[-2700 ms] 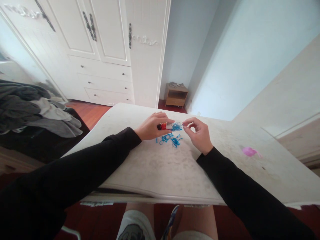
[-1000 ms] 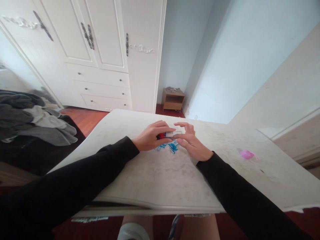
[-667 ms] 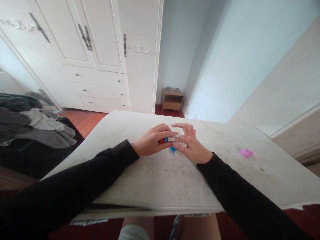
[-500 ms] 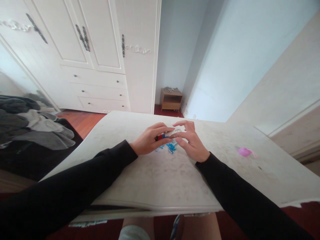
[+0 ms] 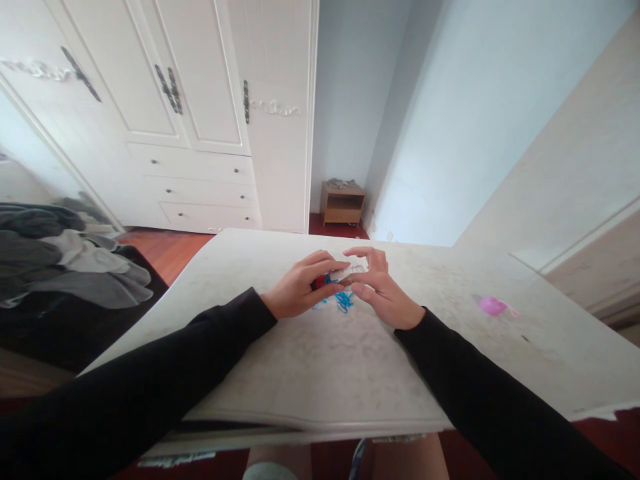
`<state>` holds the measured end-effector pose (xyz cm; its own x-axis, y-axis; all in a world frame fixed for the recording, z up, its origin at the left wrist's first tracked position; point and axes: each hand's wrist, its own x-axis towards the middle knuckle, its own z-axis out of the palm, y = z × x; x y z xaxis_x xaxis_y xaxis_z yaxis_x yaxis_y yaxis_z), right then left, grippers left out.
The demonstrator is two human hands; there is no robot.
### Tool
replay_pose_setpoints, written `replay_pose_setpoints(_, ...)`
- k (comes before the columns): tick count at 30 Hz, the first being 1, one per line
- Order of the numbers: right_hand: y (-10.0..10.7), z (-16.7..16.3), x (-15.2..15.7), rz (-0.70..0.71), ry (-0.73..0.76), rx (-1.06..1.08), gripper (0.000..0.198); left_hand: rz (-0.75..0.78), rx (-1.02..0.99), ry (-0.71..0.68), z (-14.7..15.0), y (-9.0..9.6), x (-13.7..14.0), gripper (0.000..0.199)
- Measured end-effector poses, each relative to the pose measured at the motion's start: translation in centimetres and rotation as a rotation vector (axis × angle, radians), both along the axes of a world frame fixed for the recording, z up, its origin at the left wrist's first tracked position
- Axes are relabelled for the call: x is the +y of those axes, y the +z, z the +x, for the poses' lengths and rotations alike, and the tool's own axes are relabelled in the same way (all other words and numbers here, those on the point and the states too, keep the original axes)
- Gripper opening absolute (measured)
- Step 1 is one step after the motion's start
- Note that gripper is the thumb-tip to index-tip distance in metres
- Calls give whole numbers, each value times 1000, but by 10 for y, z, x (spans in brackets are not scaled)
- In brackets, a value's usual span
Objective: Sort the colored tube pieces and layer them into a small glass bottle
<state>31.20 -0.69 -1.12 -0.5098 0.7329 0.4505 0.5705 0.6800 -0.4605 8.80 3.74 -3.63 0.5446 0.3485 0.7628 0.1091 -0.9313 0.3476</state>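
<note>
My left hand (image 5: 305, 285) is wrapped round a small object (image 5: 357, 269) that has a clear, pronged end and red and blue parts near the palm. It looks like a small band loom, though fingers cover much of it. From the other side, my right hand (image 5: 379, 288) meets the same object, with thumb and index finger close together at its near edge and another finger arched over the far side. What those fingertips pinch is too small to make out. Thin blue loops like rubber bands (image 5: 344, 302) lie in a loose heap on the table just below both hands.
The hands are over a whitish table (image 5: 320, 373) with worn edges. A pink balloon-like item (image 5: 493, 306) lies on its right part. Beyond stand a white wardrobe (image 5: 200, 133) and a small wooden cabinet (image 5: 343, 205). Clothes (image 5: 90, 267) are piled at the left.
The view has tilted slightly, so everything sits a little lower. My right thumb and index finger have drawn closer to the left fingertips; the left hand keeps its hold.
</note>
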Motion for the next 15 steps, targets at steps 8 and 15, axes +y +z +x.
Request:
replay_pose_setpoints(8,3,1,-3,9,-3,-116,40,38,-5,-59,3,0,-3,35)
replay_pose_setpoints(15,1,1,1,175,-17,139,20,-36,-13,68,2,4,-3,31)
